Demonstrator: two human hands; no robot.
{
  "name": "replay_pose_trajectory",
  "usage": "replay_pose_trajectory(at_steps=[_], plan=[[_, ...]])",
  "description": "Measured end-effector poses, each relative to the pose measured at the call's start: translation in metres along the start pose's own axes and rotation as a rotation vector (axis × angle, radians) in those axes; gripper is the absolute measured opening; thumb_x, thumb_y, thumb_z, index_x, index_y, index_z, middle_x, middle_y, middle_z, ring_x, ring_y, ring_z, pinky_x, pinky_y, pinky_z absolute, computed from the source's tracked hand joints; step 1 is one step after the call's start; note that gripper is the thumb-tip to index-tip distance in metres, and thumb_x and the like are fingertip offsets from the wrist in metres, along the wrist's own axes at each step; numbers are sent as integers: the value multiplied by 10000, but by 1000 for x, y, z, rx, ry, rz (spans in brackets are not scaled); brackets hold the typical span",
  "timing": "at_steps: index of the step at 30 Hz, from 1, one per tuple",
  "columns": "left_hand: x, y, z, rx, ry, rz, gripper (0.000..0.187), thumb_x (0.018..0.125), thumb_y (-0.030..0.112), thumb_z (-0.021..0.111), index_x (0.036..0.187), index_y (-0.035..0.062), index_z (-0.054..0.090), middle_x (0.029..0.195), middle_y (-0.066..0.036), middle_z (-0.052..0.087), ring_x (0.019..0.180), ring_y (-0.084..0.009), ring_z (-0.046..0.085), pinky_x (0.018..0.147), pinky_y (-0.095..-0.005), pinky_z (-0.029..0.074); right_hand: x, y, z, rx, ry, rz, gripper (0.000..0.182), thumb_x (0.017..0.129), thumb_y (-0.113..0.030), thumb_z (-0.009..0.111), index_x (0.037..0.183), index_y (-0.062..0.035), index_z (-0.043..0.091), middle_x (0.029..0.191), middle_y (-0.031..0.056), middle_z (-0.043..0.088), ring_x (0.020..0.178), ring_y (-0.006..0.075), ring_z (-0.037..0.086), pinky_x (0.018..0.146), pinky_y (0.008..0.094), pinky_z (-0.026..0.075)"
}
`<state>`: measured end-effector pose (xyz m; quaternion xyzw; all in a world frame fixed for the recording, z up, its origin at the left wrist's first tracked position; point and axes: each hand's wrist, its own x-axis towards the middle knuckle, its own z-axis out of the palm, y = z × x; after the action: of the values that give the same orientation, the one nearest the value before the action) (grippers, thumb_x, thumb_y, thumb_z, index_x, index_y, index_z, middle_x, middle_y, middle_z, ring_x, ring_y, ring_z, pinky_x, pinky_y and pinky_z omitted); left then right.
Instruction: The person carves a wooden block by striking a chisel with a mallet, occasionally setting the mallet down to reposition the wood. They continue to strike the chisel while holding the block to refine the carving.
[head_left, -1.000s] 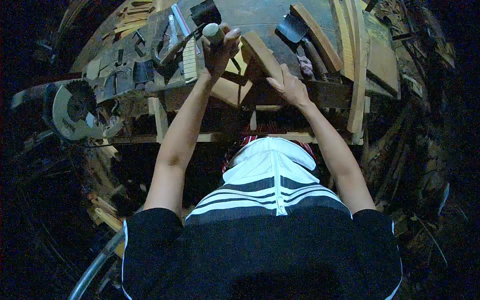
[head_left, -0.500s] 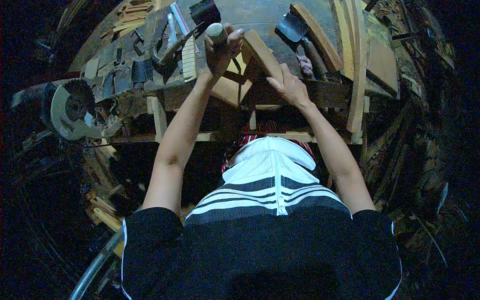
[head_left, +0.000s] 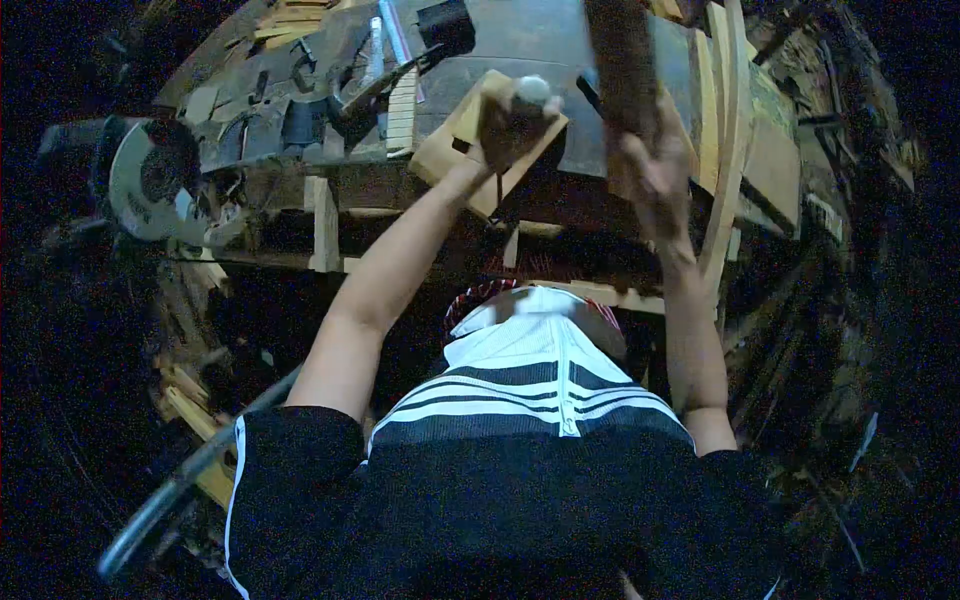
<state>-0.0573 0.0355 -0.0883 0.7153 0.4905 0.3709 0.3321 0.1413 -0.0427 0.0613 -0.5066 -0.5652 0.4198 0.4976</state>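
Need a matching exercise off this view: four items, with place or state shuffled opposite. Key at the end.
1. Left hand
2. Right hand
3. Circular saw
4. Metal tube

A. Off the workbench's left end
B. Gripping a raised wooden piece
C. Lower left, slanting
D. Around a pale-topped handle

1-D; 2-B; 3-A; 4-C

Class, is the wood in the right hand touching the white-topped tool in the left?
Apart. The head view shows bench between the wood in the right hand and the tool in the left hand.
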Motion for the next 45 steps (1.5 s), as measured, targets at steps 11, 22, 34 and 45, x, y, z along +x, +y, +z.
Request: replay_pose_trajectory(at_steps=[11,22,34,45], plan=[[4,36,12,-254,186,151,302,746,273,674,886,14,605,751,-144,631,637,-327,619,582,-404,492,-11,-53,-19,-217,-149,-188,572,768,-181,676,1235,6,402,1060,222,597,936,325,620,798,382,491],[-3,53,-1,386,471,551,267,744,265,682,896,66,590,738,-129,582,624,-342,562,576,-426,431,-4,-36,-6,-215,-261,-10,447,834,-337,613,1116,-6,512,904,165,615,814,244,603,741,351,471],[-21,43,-36,-855,513,-47,348,898,455,489,842,116,542,715,-1,521,681,-148,509,608,-267,384,-15,120,13,-724,-590,206,600,829,-578,519,1130,-69,414,906,307,613,865,477,588,721,531,456],[-48,82,-97,-603,1078,-532,360,844,439,602,705,181,392,542,51,355,470,-72,373,495,-237,373,-14,137,6,-617,-536,167,565,833,-575,518,1103,-87,428,926,307,609,908,478,578,748,550,449]])
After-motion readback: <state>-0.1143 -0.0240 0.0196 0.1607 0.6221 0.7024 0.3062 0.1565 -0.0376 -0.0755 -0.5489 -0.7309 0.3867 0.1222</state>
